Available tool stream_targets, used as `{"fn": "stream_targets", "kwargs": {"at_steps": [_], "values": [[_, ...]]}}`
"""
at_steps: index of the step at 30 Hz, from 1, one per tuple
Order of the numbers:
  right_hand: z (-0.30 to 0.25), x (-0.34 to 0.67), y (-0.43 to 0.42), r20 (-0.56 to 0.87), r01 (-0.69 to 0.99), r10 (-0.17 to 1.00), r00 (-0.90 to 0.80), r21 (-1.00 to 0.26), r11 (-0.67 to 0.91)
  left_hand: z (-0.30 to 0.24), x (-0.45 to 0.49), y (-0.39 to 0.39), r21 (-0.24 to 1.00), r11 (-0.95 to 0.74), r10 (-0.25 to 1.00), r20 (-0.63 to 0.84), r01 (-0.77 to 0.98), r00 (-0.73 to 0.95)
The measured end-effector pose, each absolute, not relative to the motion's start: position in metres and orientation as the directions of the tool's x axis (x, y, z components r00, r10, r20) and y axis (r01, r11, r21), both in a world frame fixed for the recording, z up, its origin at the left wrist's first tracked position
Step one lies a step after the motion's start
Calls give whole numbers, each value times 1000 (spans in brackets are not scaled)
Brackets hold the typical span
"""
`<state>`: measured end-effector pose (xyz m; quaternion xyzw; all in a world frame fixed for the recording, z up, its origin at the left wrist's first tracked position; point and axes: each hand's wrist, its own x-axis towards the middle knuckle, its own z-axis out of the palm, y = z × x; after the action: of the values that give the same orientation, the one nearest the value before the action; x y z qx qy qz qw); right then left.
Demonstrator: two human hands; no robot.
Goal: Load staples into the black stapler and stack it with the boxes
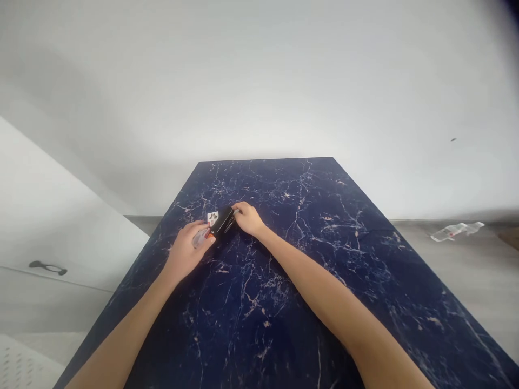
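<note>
A small black box-like object [223,221] is between my two hands over the blue marble-patterned tabletop [267,302]. My left hand [188,251] closes round its near left end, where something whitish and translucent [200,237] and a bit of orange show between thumb and fingers. Just beyond that hand, a white piece with a dark printed picture [213,218] sticks out beside the black object. My right hand [247,218] pinches at the far right end, with a small greyish part at its fingertips. What exactly the right fingers grip is too small to make out.
Behind the table rises a plain white wall [259,81]. A white cabinet with a dark handle [47,268] stands at the left. Crumpled clear plastic packaging [457,231] lies on the floor [478,270] to the right, past the table's edge.
</note>
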<state>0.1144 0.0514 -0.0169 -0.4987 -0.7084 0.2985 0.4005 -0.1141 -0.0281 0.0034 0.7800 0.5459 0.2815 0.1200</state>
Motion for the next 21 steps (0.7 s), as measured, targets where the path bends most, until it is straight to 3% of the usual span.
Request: {"fn": "stream_targets", "kwargs": {"at_steps": [5, 8, 12, 16, 18, 21], "values": [[-17, 116, 48, 268, 537, 958, -102, -796, 280, 2, -117, -30, 304, -461, 840, 454, 834, 299], [-15, 116, 44, 295, 578, 947, -130, -753, 314, 1, -137, -16, 312, -412, 859, 446, 856, 251], [-12, 114, 34, 340, 557, 877, -340, -679, 479, 0, -164, 1, 292, -363, 883, 412, 885, 226], [-11, 110, 24, 365, 610, 790, -493, -502, 613, -2, -172, 5, 243, -396, 867, 416, 886, 273], [-10, 108, 22, 350, 660, 790, -503, -434, 613, -4, -173, 6, 235, -405, 864, 414, 883, 286], [-8, 107, 21, 329, 723, 849, -414, -448, 526, -8, -175, 6, 218, -414, 862, 405, 884, 304]]}}
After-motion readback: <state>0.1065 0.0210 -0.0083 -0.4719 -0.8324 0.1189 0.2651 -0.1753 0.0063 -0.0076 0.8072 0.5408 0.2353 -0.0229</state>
